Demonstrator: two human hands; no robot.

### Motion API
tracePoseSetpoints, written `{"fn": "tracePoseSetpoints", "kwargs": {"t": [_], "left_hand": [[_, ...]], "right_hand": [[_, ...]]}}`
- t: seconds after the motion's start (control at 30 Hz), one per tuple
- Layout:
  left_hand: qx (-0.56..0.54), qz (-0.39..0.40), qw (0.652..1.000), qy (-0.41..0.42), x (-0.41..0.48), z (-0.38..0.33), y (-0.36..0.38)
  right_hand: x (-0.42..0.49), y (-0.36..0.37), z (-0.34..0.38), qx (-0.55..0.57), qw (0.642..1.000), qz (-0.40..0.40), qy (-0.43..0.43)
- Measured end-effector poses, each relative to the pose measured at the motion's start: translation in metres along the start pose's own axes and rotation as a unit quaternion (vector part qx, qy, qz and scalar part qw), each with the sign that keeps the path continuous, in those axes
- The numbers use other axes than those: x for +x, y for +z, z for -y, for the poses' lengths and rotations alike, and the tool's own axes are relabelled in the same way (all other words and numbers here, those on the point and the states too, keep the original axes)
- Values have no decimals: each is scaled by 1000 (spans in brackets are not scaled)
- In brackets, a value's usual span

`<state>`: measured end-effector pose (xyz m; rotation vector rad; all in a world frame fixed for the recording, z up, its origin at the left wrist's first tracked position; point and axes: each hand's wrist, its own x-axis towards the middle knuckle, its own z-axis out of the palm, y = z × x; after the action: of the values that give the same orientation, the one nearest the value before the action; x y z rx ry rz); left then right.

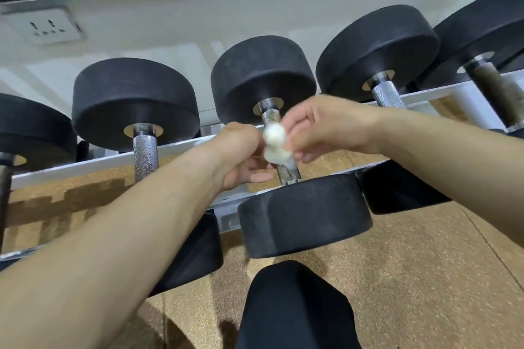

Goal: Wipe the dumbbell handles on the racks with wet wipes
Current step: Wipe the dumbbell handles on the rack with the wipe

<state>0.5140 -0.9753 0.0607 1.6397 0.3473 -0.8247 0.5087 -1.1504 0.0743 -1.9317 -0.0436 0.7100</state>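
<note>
Wet wipe: you held the bunched white wet wipe (274,147) between both hands, right over the knurled handle (279,144) of the middle dumbbell (283,133); it was blurred, so whether it wrapped the bar or only pressed against it could not be told.
Left hand: your left hand (241,156) sat curled at the wipe's left side, fingers bent and closed together on the cloth, probably to anchor it.
Right hand: your right hand (320,127) came in from the other side, fingertips pinching the wipe's top, likely so the two hands could work the cloth along the grip.
Dumbbell: it lay across the white rack rail (85,164), handle bridging the gap, which left the bar open to reach from above.
Neighbours: the dumbbell handle to the left (145,157) looked bright steel; the far-right handle (496,91) looked brown and dull, a likely later target.
Progress: by my judgement you were mid-row, with handles on both sides yet to check.
</note>
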Motion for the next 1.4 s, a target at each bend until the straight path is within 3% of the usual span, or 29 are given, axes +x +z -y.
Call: {"fn": "tracePoseSetpoints", "kwargs": {"t": [0.1, 0.2, 0.3, 0.43, 0.57, 0.63, 0.7, 0.77, 0.87, 1.1, 1.33, 1.4], "left_hand": [[-49, 15, 999, 0, 0, -3, -6], [-78, -34, 996, 12, 2, -7, -12], [-83, -56, 994, 38, 2, -6, -10], [-50, -145, 984, 90, 12, 0, -8], [-78, -172, 981, 45, 29, 11, -6], [-99, -168, 980, 49, 35, 13, -3], [-145, -161, 974, 60, 40, 12, -3], [-173, -145, 972, 64, 39, 8, -5], [-186, -83, 977, 64, 37, 5, 1], [-35, -44, 997, 44, 33, 13, 6], [74, 34, 995, -64, 20, 24, 0], [69, 8, 997, -32, 24, 19, 1]], "right_hand": [[17, 6, 11, 86, 984, -149, -42], [29, 16, 11, -29, 972, -227, -60], [35, 21, 10, -51, 977, -199, -63], [36, 4, 11, -97, 988, -112, -44], [39, -5, 7, -2, 992, -110, 55], [44, -6, 6, 18, 988, -113, 99], [47, -6, 8, -37, 983, -131, 120], [49, -6, 7, -206, 960, -154, 114], [49, 2, 11, -405, 889, -178, 121], [47, 8, 15, -435, 877, -162, 121], [45, 8, 13, -444, 877, -150, 107], [46, 8, 12, -447, 876, -150, 101]]}}
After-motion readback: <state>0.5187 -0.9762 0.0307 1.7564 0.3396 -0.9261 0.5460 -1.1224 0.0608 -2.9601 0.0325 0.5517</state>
